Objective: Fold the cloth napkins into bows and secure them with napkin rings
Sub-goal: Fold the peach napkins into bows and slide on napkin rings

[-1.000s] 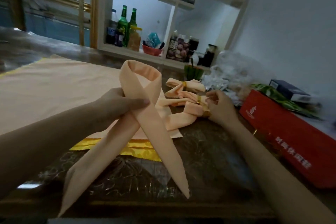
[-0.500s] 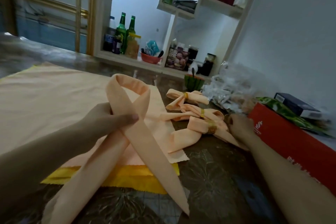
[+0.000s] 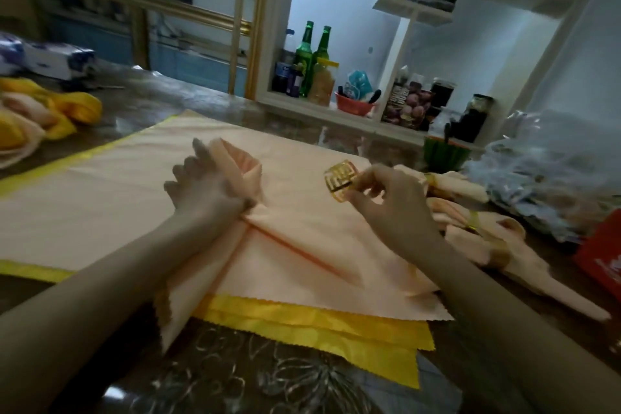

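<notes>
Fingers (image 3: 376, 173) of your right hand (image 3: 400, 205) pinch the ring (image 3: 340, 185) just right of the napkin (image 3: 247, 171), ready to slide on. Your left hand (image 3: 205, 198) pinches its crossing on the stack (image 3: 100, 205) so the loop holds.

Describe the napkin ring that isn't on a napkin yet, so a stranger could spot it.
Over the right side of the big peach cloth, the right hand pinches a gold ring with a cut-out fret pattern. Unlike the rings on the finished bows, it holds no cloth.
</notes>
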Motion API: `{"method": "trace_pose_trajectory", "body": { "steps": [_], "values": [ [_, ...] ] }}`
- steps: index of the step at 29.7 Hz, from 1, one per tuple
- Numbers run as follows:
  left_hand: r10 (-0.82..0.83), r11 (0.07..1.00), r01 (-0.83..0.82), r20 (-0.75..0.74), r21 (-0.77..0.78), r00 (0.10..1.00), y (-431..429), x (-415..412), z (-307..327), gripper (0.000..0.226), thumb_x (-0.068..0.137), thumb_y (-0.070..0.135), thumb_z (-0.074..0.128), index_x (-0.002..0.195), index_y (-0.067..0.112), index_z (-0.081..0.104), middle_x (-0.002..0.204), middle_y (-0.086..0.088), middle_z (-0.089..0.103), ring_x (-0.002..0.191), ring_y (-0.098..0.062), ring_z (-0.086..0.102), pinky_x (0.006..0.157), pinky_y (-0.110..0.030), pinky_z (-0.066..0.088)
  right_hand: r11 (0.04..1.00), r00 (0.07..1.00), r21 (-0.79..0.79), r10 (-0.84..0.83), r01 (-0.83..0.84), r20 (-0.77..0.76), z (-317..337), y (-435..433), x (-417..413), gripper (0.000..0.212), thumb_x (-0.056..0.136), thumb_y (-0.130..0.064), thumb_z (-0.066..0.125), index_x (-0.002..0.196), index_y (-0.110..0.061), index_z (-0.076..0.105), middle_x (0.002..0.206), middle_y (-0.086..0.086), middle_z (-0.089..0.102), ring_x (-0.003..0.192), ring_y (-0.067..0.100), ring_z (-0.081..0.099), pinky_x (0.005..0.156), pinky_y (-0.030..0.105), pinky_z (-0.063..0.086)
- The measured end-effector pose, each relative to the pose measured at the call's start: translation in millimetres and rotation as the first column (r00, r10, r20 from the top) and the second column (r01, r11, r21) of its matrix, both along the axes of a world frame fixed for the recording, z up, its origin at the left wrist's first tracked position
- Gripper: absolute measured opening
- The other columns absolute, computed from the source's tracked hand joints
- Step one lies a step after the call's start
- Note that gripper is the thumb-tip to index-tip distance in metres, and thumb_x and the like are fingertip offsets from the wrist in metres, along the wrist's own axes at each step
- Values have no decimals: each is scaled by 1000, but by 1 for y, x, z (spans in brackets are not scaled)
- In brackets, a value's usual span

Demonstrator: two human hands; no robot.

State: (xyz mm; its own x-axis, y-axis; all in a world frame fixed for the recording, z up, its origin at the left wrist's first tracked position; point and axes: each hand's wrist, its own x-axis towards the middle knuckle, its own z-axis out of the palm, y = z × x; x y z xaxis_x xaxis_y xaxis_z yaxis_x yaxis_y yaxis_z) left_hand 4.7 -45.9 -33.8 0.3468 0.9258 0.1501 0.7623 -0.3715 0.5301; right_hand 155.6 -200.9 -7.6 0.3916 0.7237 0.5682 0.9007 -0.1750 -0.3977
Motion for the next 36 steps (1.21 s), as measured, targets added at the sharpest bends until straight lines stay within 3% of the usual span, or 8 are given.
{"method": "trace_pose_trajectory", "body": {
  "steps": [4, 7, 15, 20, 24, 26, 30, 36],
  "values": [
    [-236, 844, 370, -350, 388, 906, -8, 9, -1, 67, 92, 28, 53, 148, 24, 16, 151, -6, 21, 138, -26, 17, 111, -40, 18, 988, 987, -85, 123, -133, -108, -20, 37, -24, 13, 81, -17, 71, 81, -25, 61, 80, -13, 59, 68, -1, 51, 61, 11, 39],
    [-504, 817, 555, -275, 154, 819, -13, 15, -2, 35, 95, 28, 46, 128, 22, 52, 132, 1, 51, 129, -18, 39, 110, -34, 26, 984, 965, -68, 149, -167, -215, -39, 36, -24, 18, 82, -16, 68, 76, -29, 58, 76, -14, 59, 70, -2, 52, 61, 12, 42],
    [-672, 740, 662, -96, -117, 734, 10, 2, -10, 36, 86, 25, 57, 120, 37, 53, 136, 14, 42, 132, -13, 25, 111, -31, 14, 961, 802, -49, 199, -272, -563, -40, 26, -26, 33, 98, -22, 41, 78, -10, 64, 58, -3, 54, 54, 4, 48, 51, 17, 40],
    [-674, 723, 679, -86, 133, 734, 14, 9, -22, 18, 87, 29, 57, 105, 28, 58, 110, 14, 50, 117, -7, 39, 101, -21, 14, 968, 862, -118, 138, -222, -488, -37, 25, -33, 27, 94, -16, 52, 77, -36, 59, 47, -4, 56, 37, 2, 47, 39, 11, 36],
    [-665, 732, 639, 45, 238, 745, 14, 7, -28, 10, 91, 24, 52, 90, 33, 48, 78, 20, 49, 93, -4, 44, 95, -23, 18, 947, 931, -249, 109, -204, -347, -35, 27, -32, 30, 98, -22, 43, 75, -39, 53, 65, -12, 57, 59, -9, 55, 49, 8, 40],
    [-604, 787, 552, 162, 277, 780, 16, 8, -28, 11, 92, 22, 52, 89, 31, 48, 81, 15, 53, 89, -9, 48, 96, -27, 25, 934, 950, -291, 124, -210, -287, -31, 27, -32, 31, 98, -21, 42, 77, -41, 52, 73, -15, 58, 70, -5, 58, 55, 10, 43],
    [-575, 812, 506, 251, 290, 779, 14, 5, -27, 9, 90, 26, 57, 88, 31, 50, 75, 20, 49, 83, -8, 46, 94, -28, 27, 931, 911, -240, 175, -277, -372, -24, 26, -37, 31, 95, -13, 49, 83, -41, 52, 57, -7, 57, 38, 5, 51, 38, 12, 38],
    [-628, 771, 552, 239, 317, 741, 9, 1, -25, 8, 84, 14, 61, 83, 22, 63, 68, 19, 46, 72, 7, 42, 77, -19, 17, 922, 942, -276, 193, -270, -276, -31, 37, -39, 32, 95, -15, 50, 78, -42, 55, 71, -10, 60, 56, 3, 53, 55, 17, 41]
  ]
}}
